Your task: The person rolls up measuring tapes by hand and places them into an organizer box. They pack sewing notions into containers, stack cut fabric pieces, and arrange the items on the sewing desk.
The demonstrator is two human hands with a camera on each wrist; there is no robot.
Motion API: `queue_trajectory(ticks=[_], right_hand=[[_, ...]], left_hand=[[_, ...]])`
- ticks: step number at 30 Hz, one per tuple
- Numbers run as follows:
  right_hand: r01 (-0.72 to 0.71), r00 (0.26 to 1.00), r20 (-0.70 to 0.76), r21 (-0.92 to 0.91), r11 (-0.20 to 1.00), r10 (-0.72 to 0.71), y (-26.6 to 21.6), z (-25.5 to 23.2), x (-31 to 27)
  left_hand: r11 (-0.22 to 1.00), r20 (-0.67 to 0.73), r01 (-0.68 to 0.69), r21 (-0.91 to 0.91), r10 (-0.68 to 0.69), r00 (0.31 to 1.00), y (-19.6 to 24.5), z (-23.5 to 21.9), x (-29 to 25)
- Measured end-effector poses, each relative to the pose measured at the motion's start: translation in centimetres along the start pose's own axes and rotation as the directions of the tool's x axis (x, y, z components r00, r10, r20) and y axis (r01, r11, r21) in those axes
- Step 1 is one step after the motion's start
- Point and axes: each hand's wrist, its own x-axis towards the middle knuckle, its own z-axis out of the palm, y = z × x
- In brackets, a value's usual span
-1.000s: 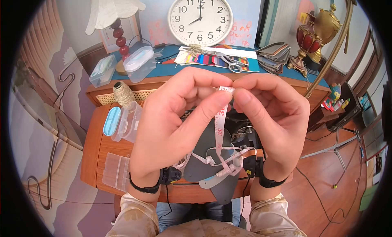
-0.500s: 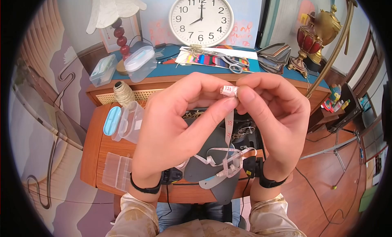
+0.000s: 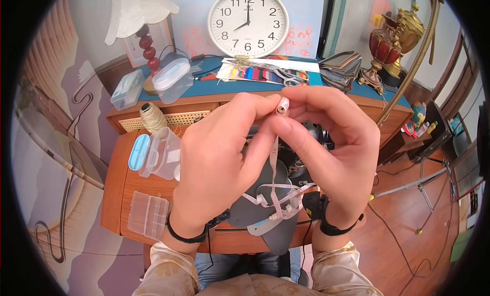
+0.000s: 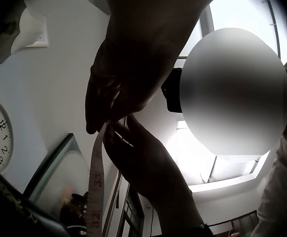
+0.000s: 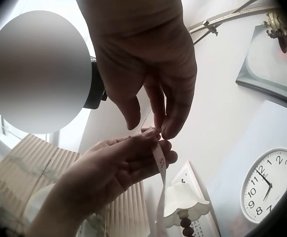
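Observation:
A white tape measure with red numbers is wound at one end into a small tight roll (image 3: 283, 106), held up at chest height before the clock. My left hand (image 3: 217, 158) pinches this roll from the left between thumb and bent fingers. On the other side my right hand (image 3: 337, 148) curls round it, index fingertip at its top and thumb (image 5: 132, 118) standing a little off it in the right wrist view. From the roll the tape strip (image 4: 95, 185) hangs down to a loose tangle (image 3: 286, 201) on dark grey pieces (image 3: 242, 213) on the table.
Behind the hands, a raised blue shelf (image 3: 204, 88) carries scissors (image 3: 292, 78), colour swatches, lidded clear boxes and a lamp. A wall clock (image 3: 248, 23) stands there. On the wooden table are a twine cone (image 3: 152, 117), an open clear box (image 3: 167, 154) and a flat compartment case (image 3: 147, 214).
The roll has turned so that its coiled end faces the camera. The left hand has tilted over and its fingers have shifted; the right thumb has slid lower. The hanging tape stays between both hands.

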Motion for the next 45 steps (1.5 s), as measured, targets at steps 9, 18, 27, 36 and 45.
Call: queue_trajectory(ticks=[9, 18, 27, 36, 45], right_hand=[[-0.003, 1.0, -0.025, 0.098, 0.995, 0.006, 0.0, -0.1, 0.0], [-0.065, 0.997, -0.016, 0.307, 0.95, 0.073, -0.2, -0.3, -0.2], [-0.112, 0.992, 0.003, 0.456, 0.883, 0.124, -0.2, -0.1, -0.3], [-0.151, 0.988, 0.055, 0.553, 0.819, 0.145, -0.3, -0.1, -0.2], [-0.074, 0.997, 0.013, 0.515, 0.854, 0.079, 0.1, -0.5, -0.1]], left_hand=[[0.996, 0.009, -0.074, 0.047, 0.074, 0.997, 0.3, -0.5, 0.1], [0.933, 0.044, 0.109, -0.343, -0.1, 0.994, 0.4, -0.3, 0.1], [0.891, 0.026, 0.069, -0.449, -0.064, 0.998, 0.9, -0.8, 0.1], [0.828, 0.034, 0.185, -0.529, -0.197, 0.98, 0.8, -0.5, 0.3], [0.87, 0.066, 0.16, -0.466, -0.146, 0.987, 0.6, -0.8, 0.5]])
